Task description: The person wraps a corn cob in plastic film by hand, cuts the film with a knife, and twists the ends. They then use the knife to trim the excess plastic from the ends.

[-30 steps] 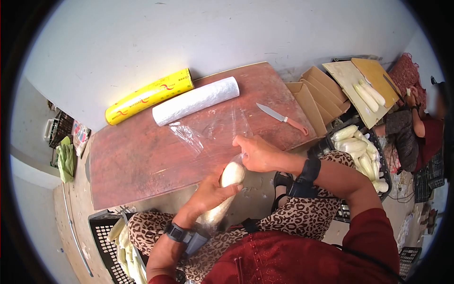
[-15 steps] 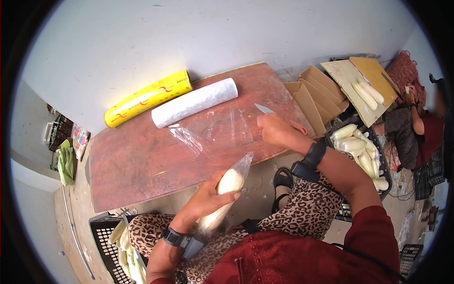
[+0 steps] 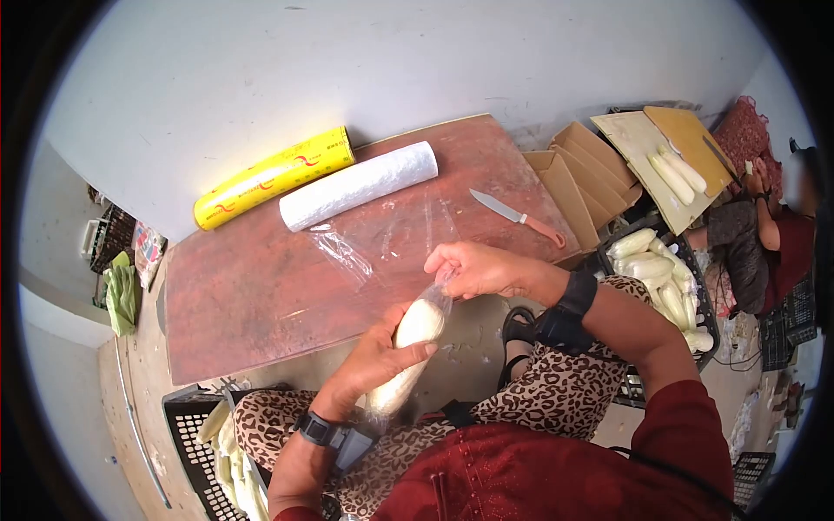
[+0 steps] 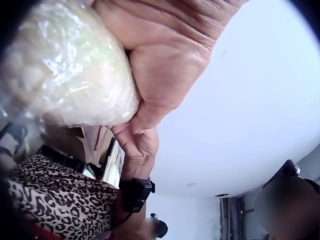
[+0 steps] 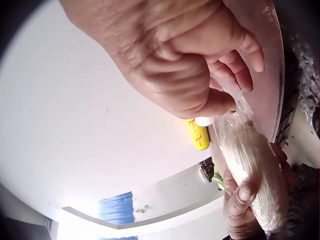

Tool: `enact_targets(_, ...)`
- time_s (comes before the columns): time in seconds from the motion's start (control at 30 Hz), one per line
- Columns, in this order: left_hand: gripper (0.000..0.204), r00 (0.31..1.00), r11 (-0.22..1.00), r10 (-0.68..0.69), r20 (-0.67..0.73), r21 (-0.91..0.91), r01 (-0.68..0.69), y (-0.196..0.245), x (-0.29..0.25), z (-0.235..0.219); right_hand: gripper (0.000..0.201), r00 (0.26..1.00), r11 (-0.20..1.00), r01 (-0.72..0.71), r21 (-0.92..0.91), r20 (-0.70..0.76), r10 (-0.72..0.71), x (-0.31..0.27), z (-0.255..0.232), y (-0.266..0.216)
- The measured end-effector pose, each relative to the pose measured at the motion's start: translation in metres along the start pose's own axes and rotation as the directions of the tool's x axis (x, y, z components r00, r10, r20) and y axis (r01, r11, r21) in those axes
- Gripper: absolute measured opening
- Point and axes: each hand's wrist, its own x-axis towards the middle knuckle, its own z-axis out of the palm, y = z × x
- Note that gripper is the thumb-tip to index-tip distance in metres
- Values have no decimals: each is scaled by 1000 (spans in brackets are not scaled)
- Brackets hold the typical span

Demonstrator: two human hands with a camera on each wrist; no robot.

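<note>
A pale, long vegetable (image 3: 419, 323) wrapped in clear film is held tilted in front of the table's near edge. My left hand (image 3: 369, 356) grips it around its middle, thumb across the top side. At its upper end my right hand (image 3: 478, 269) pinches the loose film (image 3: 446, 280) between thumb and fingers. The right wrist view shows the film end (image 5: 236, 102) at the thumb and forefinger, above the wrapped vegetable (image 5: 250, 162). In the left wrist view the film (image 4: 75, 65) lies wrinkled over the vegetable's surface.
On the red table (image 3: 252, 304) lie a white film roll (image 3: 360, 187), a yellow roll (image 3: 274, 176) and a knife (image 3: 512, 213). Crates of pale vegetables stand right (image 3: 665, 278) and lower left (image 3: 228, 451). Cardboard boxes (image 3: 582, 182) adjoin the table; another person sits far right.
My right hand moved off the film toward the knife, then came back left and pinches the film end again. My left hand keeps its grip, and the vegetable has shifted slightly.
</note>
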Motion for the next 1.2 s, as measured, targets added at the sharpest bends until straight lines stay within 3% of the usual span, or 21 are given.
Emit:
enact_targets(0.03,66,1000,1000,18,-3,2,-18,-1,1,1,45,1000,1000,-4,-19,-12,4,1,1,2)
enact_targets(0.13,67,998,998,59,-5,34,-59,-6,6,3,34,965,891,36,-452,-217,-149,1,10,0)
enact_targets(0.23,68,997,993,75,-2,88,-75,-11,10,3,23,881,725,134,-675,-254,-399,-2,13,10)
enact_targets(0.27,68,997,993,77,1,90,-77,-12,11,3,21,873,680,105,-726,-260,-412,-3,12,10)
enact_targets(0.33,68,997,993,77,1,89,-77,-13,13,2,18,858,575,40,-817,-267,-440,-7,11,8)
enact_targets(0.53,68,998,996,61,2,58,-61,-12,12,0,13,931,453,-40,-891,-197,-306,-9,-1,-3)
enact_targets(0.63,66,999,997,48,22,55,-50,-14,5,-5,11,860,299,-105,-949,-238,-452,-4,-24,8)
enact_targets(0.73,64,1000,1000,21,4,-9,-21,-9,-3,-8,12,873,548,-107,-829,-342,-347,2,-47,8)
enact_targets(0.77,63,1000,999,19,-9,-30,-19,-8,-4,-9,30,942,677,-73,-732,-274,-195,-9,-45,-12)
enact_targets(0.87,61,1000,993,-2,-9,-116,1,-8,-4,-10,37,958,873,246,-420,-33,-286,-12,-42,-16)
enact_targets(0.97,60,1000,984,-20,13,-179,22,-5,-4,-8,43,980,912,185,-367,-1,-199,-25,-18,-28)
enact_targets(1.07,61,999,982,-35,24,-185,39,-4,-5,-8,30,973,926,229,-300,57,-222,-19,-9,-17)
enact_targets(1.2,63,999,984,-35,22,-175,39,2,-7,-4,9,915,831,388,-398,55,-400,-6,-15,-7)
